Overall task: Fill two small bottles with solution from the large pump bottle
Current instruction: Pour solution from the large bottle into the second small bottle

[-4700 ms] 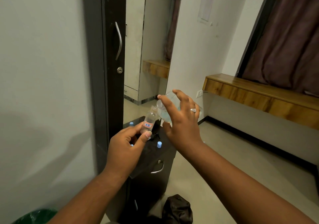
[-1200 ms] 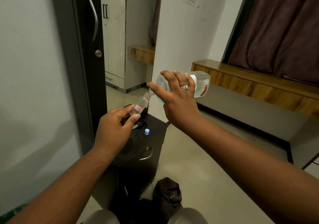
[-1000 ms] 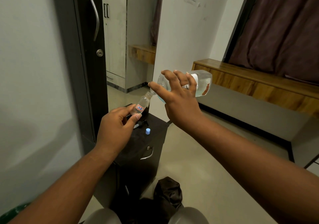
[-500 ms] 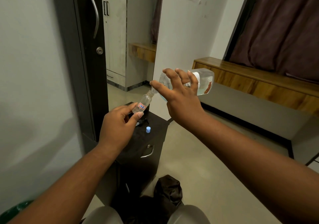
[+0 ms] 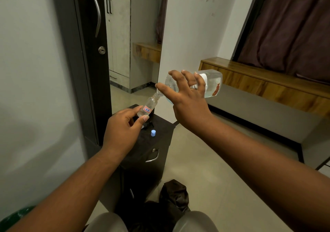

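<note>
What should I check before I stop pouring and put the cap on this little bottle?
1. Left hand has a firm grip on the small bottle: ok.
2. Right hand holds the big bottle tipped, mouth at the small bottle's neck: ok.
3. Fill level in the small bottle: cannot tell.
4. Blue cap within reach on the black cabinet: ok.
5. Spills on the cabinet: cannot tell.

Both forearms bare with no sleeves in view; left hand (image 5: 123, 130) carries no jewellery, right hand (image 5: 187, 97) wears one silver-toned ring (image 5: 193, 86) on a finger; knees (image 5: 107, 222) clad in light grey fabric.
</note>
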